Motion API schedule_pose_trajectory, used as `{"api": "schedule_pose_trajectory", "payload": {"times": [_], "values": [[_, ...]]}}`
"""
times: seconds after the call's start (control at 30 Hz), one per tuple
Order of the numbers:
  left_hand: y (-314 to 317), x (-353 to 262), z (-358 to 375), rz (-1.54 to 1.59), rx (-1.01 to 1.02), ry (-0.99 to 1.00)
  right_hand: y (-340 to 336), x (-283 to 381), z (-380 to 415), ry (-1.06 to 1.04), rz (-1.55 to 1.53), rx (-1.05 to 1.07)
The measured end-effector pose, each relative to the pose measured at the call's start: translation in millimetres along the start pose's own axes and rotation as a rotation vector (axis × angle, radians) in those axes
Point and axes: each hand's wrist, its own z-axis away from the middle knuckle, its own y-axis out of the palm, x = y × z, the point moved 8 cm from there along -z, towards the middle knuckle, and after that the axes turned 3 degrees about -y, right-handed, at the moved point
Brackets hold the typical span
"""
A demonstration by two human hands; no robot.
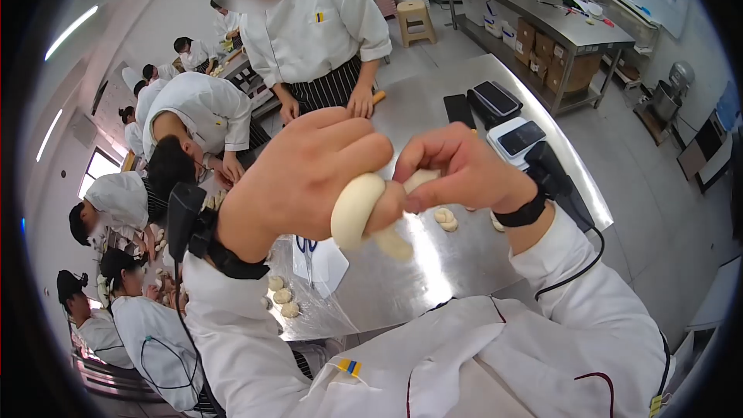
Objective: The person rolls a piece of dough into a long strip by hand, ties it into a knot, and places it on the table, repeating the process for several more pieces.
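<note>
A pale rope of dough [354, 213] loops around the fingers of my left hand [302, 174], which is closed, its back toward me. One end of the rope hangs below the fingers, slightly blurred. My right hand [472, 166] meets the left one above the table, thumb and fingertips pinched on another part of the dough. Just beyond, on the metal table, rests a knotted dough piece [446, 219]. Another dough piece [497, 220] is partly hidden by my right wrist. Several dough balls [283, 295] sit at the table's left edge beside plastic wrap.
On the steel table [422, 279] are blue-handled scissors [307, 251] on a white sheet, a scale [517, 138] and a dark phone-like device [495, 99]. A person in a white jacket [321, 23] stands across. Co-workers bend over dough at left. A steel bench [542, 15] stands behind.
</note>
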Motion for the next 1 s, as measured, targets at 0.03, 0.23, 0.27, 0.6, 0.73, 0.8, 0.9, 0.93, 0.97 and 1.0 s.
{"api": "schedule_pose_trajectory", "payload": {"times": [0.03, 0.23, 0.27, 0.6, 0.73, 0.8, 0.9, 0.93, 0.97, 1.0], "values": [[8, 2, 2, -0.098, 0.097, -0.027, -7, 7, 3, -0.011, 0.144, -0.042], [29, 16, 13, -0.153, 0.320, -0.274, -16, 29, 14, -0.193, 0.301, -0.273], [35, 21, 17, -0.143, 0.335, -0.327, -13, 36, 18, -0.339, 0.338, -0.332], [107, 41, 54, 0.173, 0.925, -0.841, -17, -12, 29, -0.401, 0.416, -0.624], [125, 44, 63, 0.411, 0.961, -0.893, 4, -19, 32, -0.375, 0.775, -0.431], [137, 45, 72, 0.549, 1.086, -0.956, 10, -21, 35, -0.411, 0.937, -0.354], [156, 39, 84, 0.730, 1.271, -0.973, -6, -47, 34, -0.221, 0.877, -0.219], [161, 36, 86, 0.765, 1.324, -0.939, -9, -52, 34, -0.194, 0.924, -0.180], [162, 36, 85, 0.736, 1.367, -0.947, -11, -57, 33, -0.170, 0.972, -0.138], [166, 36, 86, 0.748, 1.367, -0.944, -15, -60, 34, -0.159, 0.970, -0.137]]}}
